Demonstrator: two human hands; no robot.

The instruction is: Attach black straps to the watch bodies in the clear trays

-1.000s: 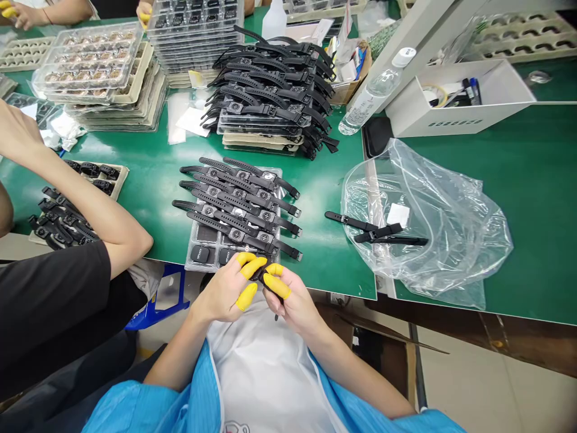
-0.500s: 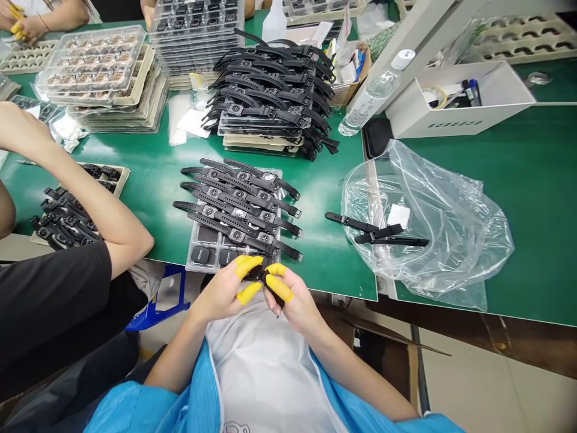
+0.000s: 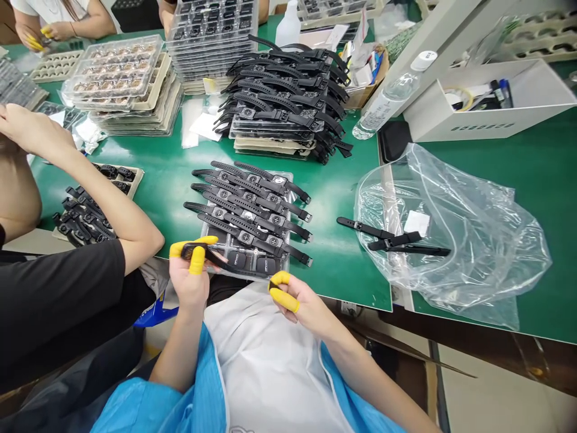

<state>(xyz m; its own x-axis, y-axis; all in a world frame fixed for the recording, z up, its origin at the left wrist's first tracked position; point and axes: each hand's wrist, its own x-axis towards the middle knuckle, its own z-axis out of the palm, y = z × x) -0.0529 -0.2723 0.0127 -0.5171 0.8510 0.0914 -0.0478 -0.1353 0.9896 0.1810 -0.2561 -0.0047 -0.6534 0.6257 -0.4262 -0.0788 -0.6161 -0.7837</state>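
Note:
A black smartwatch (image 3: 226, 264) with one strap stretched out lies between my two hands. My left hand (image 3: 189, 279), in yellow finger cots, is closed on its case end. Thumb and finger of my right hand (image 3: 295, 299), also in yellow cots, pinch the strap's far end. Just beyond them is a clear plastic tray (image 3: 287, 266). Several black watches (image 3: 247, 211) lie across it in slanted rows, backs up. Two dark watch cases (image 3: 265, 264) without visible straps sit in its near compartments, partly behind the held strap.
Loose black straps (image 3: 396, 240) lie on a clear plastic bag (image 3: 478, 240) at right. Behind stand stacked watches (image 3: 279, 90), a bottle (image 3: 396, 93) and a white box (image 3: 487, 120). A co-worker's arm (image 3: 108, 186) reaches across at left, beside another watch tray (image 3: 135, 186).
My hands have moved apart, the left going left with the watch case, so the strap now stretches between them. The camera view has shifted a little.

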